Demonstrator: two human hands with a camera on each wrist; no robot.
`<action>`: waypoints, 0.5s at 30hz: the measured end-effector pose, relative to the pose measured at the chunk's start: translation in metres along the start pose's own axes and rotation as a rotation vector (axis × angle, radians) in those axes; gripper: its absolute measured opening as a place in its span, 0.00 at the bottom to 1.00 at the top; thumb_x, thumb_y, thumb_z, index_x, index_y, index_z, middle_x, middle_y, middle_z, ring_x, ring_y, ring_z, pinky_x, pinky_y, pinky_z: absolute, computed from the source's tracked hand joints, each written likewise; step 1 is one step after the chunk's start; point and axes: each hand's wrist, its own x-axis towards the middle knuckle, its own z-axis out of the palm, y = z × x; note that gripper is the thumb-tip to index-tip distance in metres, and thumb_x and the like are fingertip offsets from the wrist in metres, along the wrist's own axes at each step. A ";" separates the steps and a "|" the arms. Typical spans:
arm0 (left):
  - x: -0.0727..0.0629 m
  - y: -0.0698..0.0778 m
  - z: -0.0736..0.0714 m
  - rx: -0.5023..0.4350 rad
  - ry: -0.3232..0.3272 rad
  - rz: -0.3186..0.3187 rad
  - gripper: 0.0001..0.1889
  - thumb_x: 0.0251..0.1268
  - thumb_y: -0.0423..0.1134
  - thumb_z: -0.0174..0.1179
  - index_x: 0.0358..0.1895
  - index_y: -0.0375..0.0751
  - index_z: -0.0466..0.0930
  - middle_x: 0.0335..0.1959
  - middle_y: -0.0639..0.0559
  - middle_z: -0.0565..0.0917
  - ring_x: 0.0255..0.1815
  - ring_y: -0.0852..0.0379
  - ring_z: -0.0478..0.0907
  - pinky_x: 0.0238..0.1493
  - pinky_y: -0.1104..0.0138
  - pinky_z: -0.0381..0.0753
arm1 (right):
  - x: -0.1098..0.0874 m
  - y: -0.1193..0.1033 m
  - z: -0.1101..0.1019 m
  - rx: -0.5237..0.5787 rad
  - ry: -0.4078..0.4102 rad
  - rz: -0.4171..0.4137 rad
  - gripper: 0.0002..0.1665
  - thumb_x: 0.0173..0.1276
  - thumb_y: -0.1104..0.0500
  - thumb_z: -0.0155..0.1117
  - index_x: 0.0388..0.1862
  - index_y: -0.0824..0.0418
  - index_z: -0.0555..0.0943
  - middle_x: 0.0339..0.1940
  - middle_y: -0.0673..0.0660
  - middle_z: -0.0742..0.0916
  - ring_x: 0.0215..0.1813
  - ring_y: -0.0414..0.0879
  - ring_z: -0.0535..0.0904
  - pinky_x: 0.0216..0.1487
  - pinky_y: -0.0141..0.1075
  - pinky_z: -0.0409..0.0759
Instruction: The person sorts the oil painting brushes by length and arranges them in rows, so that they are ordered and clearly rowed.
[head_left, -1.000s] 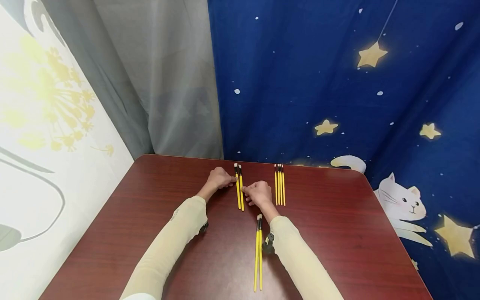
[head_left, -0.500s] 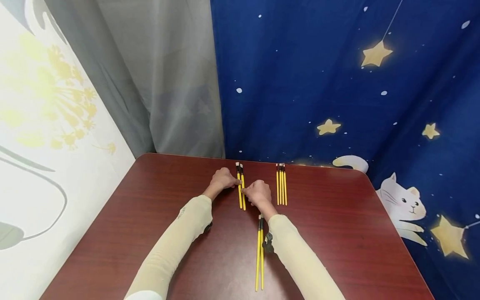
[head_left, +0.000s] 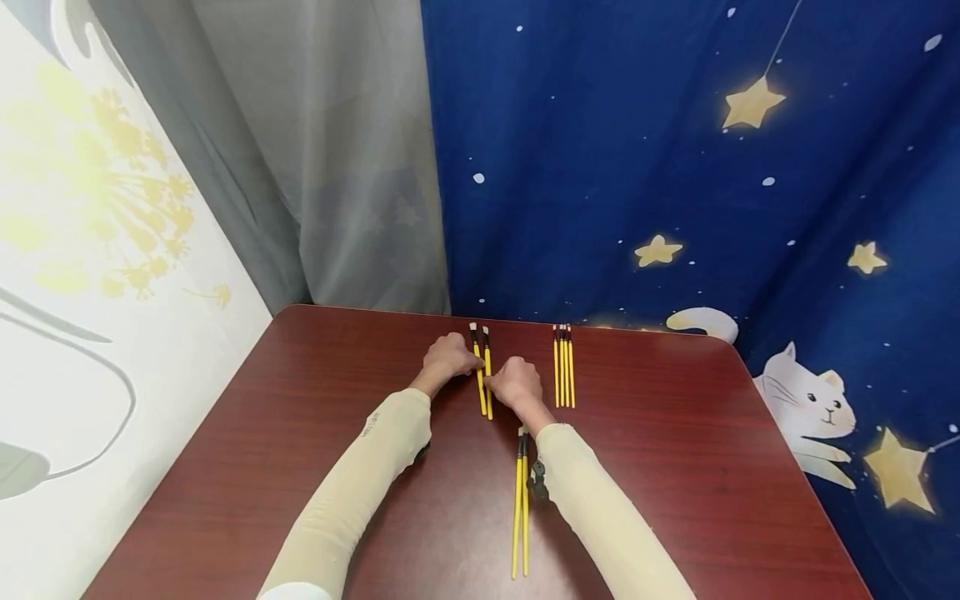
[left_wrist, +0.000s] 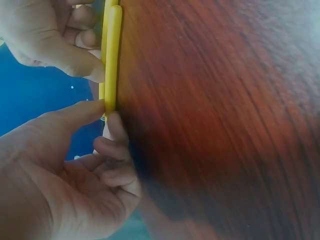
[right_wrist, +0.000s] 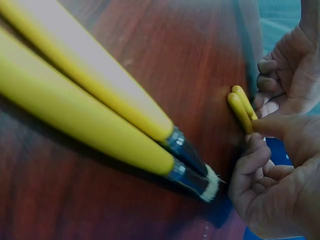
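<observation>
Two yellow-handled paintbrushes lie side by side near the table's far edge, the left paintbrush close to the right paintbrush. Their white bristles point away, with a narrow gap between those ends. My left hand pinches the left paintbrush between thumb and fingertips. From the other side my right hand pinches the right paintbrush, a little nearer its handle end. In the left wrist view, the left hand's thumb touches a yellow handle. The right wrist view shows the right hand gripping a handle.
Two more paintbrushes lie close together, nearer the front, beside the right wrist. A row of several thinner paintbrushes lies to the right. A blue curtain and a grey curtain hang behind the brown table.
My left hand has shifted slightly right along with its brush. The bristle ends of the two far brushes stand a little farther apart. The other brushes stay put.
</observation>
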 end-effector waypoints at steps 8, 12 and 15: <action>0.006 0.002 0.002 0.050 -0.002 -0.027 0.16 0.63 0.52 0.72 0.26 0.44 0.84 0.20 0.52 0.83 0.24 0.52 0.79 0.27 0.64 0.74 | -0.003 -0.004 -0.003 -0.028 0.013 -0.004 0.23 0.65 0.45 0.77 0.17 0.56 0.82 0.18 0.54 0.84 0.25 0.50 0.81 0.24 0.39 0.73; 0.006 -0.002 0.002 0.051 -0.003 -0.021 0.17 0.64 0.53 0.71 0.26 0.45 0.84 0.20 0.53 0.84 0.25 0.53 0.80 0.28 0.63 0.74 | -0.003 -0.004 -0.001 -0.021 0.011 0.004 0.23 0.65 0.45 0.77 0.17 0.56 0.83 0.18 0.53 0.84 0.23 0.49 0.80 0.24 0.38 0.73; 0.004 -0.005 0.000 0.049 -0.005 0.001 0.17 0.64 0.55 0.70 0.27 0.45 0.85 0.23 0.51 0.87 0.27 0.52 0.81 0.30 0.63 0.74 | -0.003 -0.003 0.000 -0.025 0.017 0.005 0.23 0.65 0.45 0.78 0.17 0.55 0.84 0.18 0.53 0.85 0.23 0.48 0.80 0.23 0.38 0.73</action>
